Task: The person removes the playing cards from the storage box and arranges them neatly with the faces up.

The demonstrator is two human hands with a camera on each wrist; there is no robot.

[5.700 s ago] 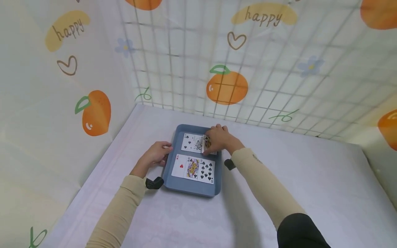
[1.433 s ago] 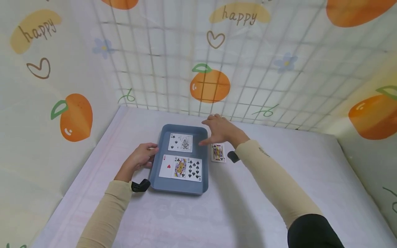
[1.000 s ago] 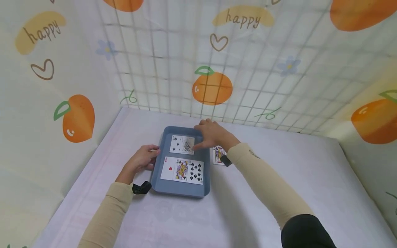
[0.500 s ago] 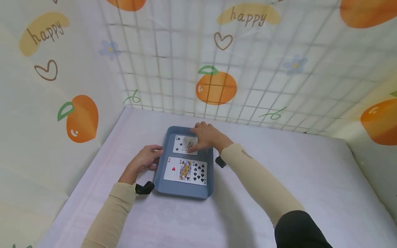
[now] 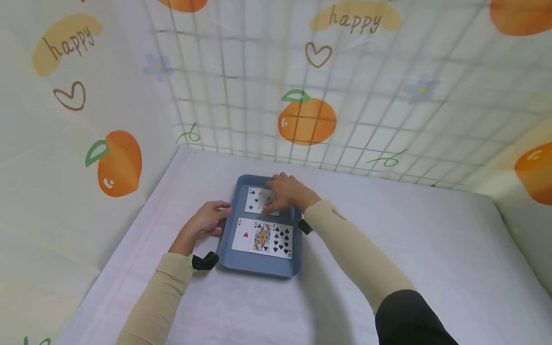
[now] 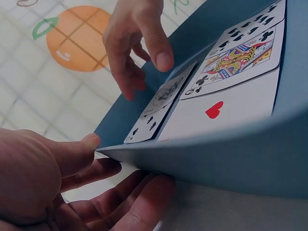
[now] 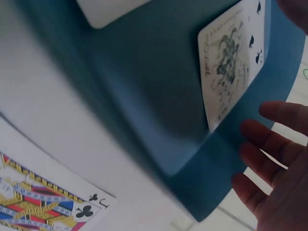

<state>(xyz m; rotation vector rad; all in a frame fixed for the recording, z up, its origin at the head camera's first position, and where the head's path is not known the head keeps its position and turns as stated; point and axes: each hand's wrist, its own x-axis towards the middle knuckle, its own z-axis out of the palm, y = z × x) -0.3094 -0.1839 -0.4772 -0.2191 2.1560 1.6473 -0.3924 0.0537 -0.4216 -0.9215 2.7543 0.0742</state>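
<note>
My left hand (image 5: pixel 207 222) grips the left rim of the blue-grey tray (image 5: pixel 258 267), its thumb on top and fingers underneath in the left wrist view. Over the tray's upper row, my right hand (image 5: pixel 288 191) spreads its thumb and fingers around a joker card (image 7: pixel 226 62), with nothing between them. The joker overlaps a card with black pips (image 5: pixel 252 200). In the lower row lie an ace of hearts (image 5: pixel 241 235), a queen of clubs (image 5: pixel 261 236) and a ten of spades (image 5: pixel 282 240), overlapping. A jack of clubs (image 7: pixel 43 204) rests outside the tray, hidden by the right arm in the head view.
A white cloth (image 5: pixel 366 268) covers the table under the tray. Behind stands a wire grid with a fruit-printed sheet (image 5: pixel 307 121), and another printed sheet (image 5: pixel 120 163) rises on the left. Each wrist wears a black camera (image 5: pixel 205 261).
The jack of clubs, earlier in my right hand over the tray, went to the table at its right. My right hand then moved left, back over the joker. My left hand stays on the rim.
</note>
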